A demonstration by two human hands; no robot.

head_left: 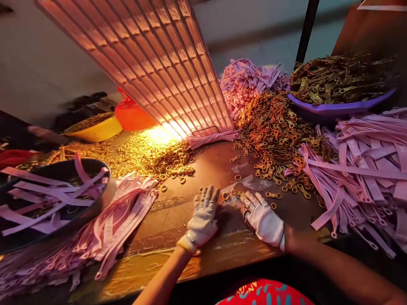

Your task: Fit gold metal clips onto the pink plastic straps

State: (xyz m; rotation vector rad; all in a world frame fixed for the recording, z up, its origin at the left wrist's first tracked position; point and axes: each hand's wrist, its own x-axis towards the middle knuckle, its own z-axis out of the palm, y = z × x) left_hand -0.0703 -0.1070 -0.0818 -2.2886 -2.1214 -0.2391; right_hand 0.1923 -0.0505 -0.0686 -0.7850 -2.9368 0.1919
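At near edge, red printed cloth (267, 293) reads "AN"; white-gloved left hand (202, 218): fingers released; right hand (264, 219), by gold metal link (238, 192): can't tell.

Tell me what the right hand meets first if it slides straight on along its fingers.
The right hand would likely meet the small gold-coloured piece just ahead of it; whether they already touch is unclear.
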